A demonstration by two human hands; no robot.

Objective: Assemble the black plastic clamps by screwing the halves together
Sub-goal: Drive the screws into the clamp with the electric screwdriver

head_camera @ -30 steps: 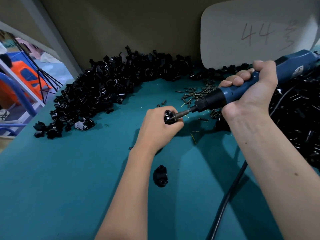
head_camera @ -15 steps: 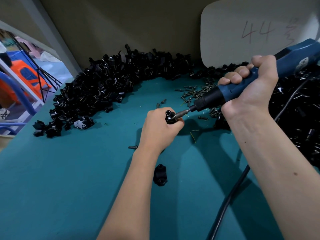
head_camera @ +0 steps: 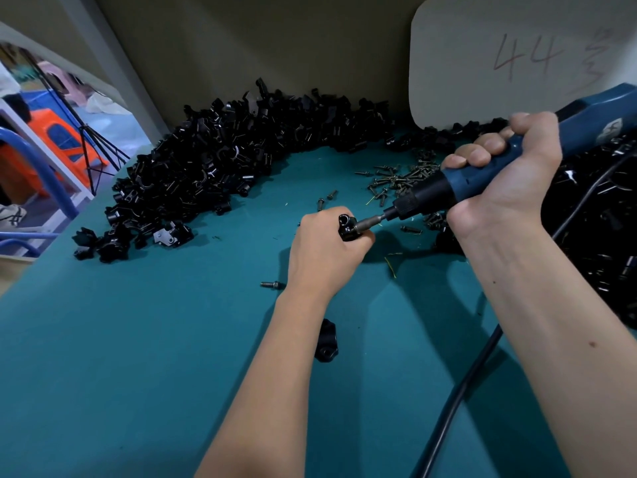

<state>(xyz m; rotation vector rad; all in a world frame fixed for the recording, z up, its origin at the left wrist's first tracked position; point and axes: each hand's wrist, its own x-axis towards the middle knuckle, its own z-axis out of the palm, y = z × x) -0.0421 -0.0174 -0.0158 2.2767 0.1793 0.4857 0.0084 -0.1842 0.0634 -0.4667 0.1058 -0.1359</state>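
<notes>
My left hand (head_camera: 324, 253) grips a small black clamp (head_camera: 347, 227) above the teal table (head_camera: 138, 357). My right hand (head_camera: 506, 177) holds a blue electric screwdriver (head_camera: 482, 174), and its bit (head_camera: 370, 222) is pressed into the clamp's side. A black clamp (head_camera: 325, 341) lies on the table beneath my left forearm. Loose screws (head_camera: 396, 182) are scattered behind the clamp, and a single screw (head_camera: 270, 284) lies left of my left wrist.
A large heap of black clamp halves (head_camera: 220, 157) curves along the back left. More black parts (head_camera: 599, 243) fill the right side. The screwdriver's black cable (head_camera: 458, 395) runs down toward the near edge. A pale board marked "44" (head_camera: 517, 56) leans on the back wall.
The screwdriver has tilted up at its rear while its bit stays in the clamp. My left hand has shifted slightly, uncovering the single screw by my wrist.
</notes>
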